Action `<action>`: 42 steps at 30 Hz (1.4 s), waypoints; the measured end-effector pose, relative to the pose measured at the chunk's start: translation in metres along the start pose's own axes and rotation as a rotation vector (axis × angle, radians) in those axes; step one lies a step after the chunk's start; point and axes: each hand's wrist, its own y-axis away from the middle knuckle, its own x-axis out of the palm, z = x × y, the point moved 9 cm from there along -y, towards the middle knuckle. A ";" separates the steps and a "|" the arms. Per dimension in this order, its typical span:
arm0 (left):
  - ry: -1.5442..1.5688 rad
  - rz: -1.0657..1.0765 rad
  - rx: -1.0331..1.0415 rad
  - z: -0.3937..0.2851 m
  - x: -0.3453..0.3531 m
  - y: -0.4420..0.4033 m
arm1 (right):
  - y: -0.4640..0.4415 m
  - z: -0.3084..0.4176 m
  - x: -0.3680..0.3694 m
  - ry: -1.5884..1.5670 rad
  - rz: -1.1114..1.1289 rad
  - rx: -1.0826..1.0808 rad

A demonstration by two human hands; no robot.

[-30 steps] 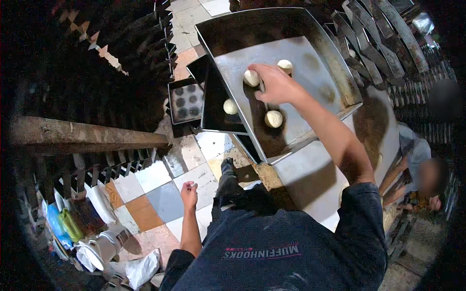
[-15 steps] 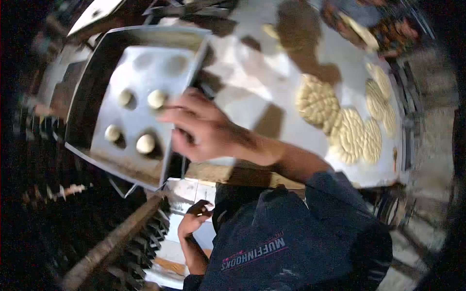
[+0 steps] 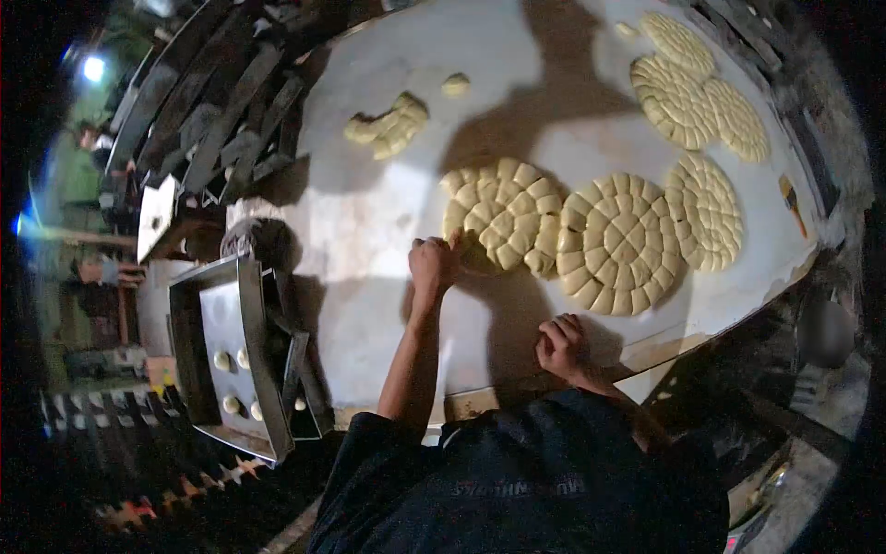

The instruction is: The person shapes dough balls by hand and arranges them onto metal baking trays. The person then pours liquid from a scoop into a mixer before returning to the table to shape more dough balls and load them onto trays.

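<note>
My left hand (image 3: 431, 265) is at the left edge of a round of dough (image 3: 506, 210) cut into many small pieces. Its fingers are curled, with the thumb against the dough's edge; whatever they pinch is hidden. Closer to my body, my right hand (image 3: 561, 343) is curled low over the table, just below a second scored dough round (image 3: 620, 242). What its fingers hold, if anything, does not show. The first round has a gap at its lower left. To the left, a deep metal tray (image 3: 249, 319) contains several dough balls (image 3: 231, 404) on a light sheet.
More cut dough rounds lie at the right (image 3: 704, 214) and far right (image 3: 672, 100) of the table (image 3: 369, 240). An irregular dough lump (image 3: 392, 126) and a small piece (image 3: 455, 85) are farther back. A brush (image 3: 792, 205) rests near the right edge. Dark stacked trays (image 3: 221, 102) stand at the back left.
My view has turned from the tray toward the table. My right hand has left the tray and come beside the dough rounds. My left hand has risen from below the table edge to the dough.
</note>
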 end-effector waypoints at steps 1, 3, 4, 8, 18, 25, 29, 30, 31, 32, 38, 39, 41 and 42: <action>-0.051 0.018 -0.134 -0.012 0.003 -0.002 | 0.005 -0.007 0.007 -0.015 0.015 -0.033; 0.018 -0.165 -0.239 -0.033 -0.006 0.008 | 0.016 -0.022 0.017 -0.009 -0.006 0.068; 0.106 -0.351 -0.358 -0.027 -0.016 0.023 | 0.024 -0.030 0.025 0.003 -0.003 0.158; 0.330 -0.383 -0.300 0.025 0.034 0.031 | 0.031 -0.054 0.062 -0.017 0.093 0.250; 0.525 -0.383 -0.704 -0.020 0.010 0.037 | -0.011 0.006 0.020 0.018 -0.374 -0.251; 0.453 -0.458 -0.355 0.023 -0.020 0.141 | 0.016 0.008 0.002 -0.073 -0.351 0.027; 0.922 -0.265 -0.326 0.073 0.008 0.189 | 0.062 0.005 0.043 -0.643 -0.243 0.241; 1.009 -0.242 -0.146 0.082 0.020 0.193 | 0.073 0.025 0.044 -0.574 -0.117 0.258; 1.215 -0.305 -0.042 0.071 0.011 0.215 | 0.079 0.043 0.051 -0.718 -0.058 0.358; 1.412 -0.365 0.061 0.062 0.002 0.234 | 0.082 0.065 0.064 -0.864 0.006 0.468; 1.350 -0.242 0.117 0.023 -0.011 0.254 | 0.038 0.106 0.065 -0.863 -0.274 0.367; 1.386 -0.300 0.140 0.030 -0.013 0.250 | 0.038 0.097 0.065 -0.862 -0.271 0.374; 1.180 -0.455 0.165 0.048 -0.025 0.246 | 0.044 0.050 0.058 -0.870 -0.448 0.536; 1.185 -0.474 0.097 0.058 -0.031 0.249 | 0.043 0.027 0.047 -0.981 -0.603 0.528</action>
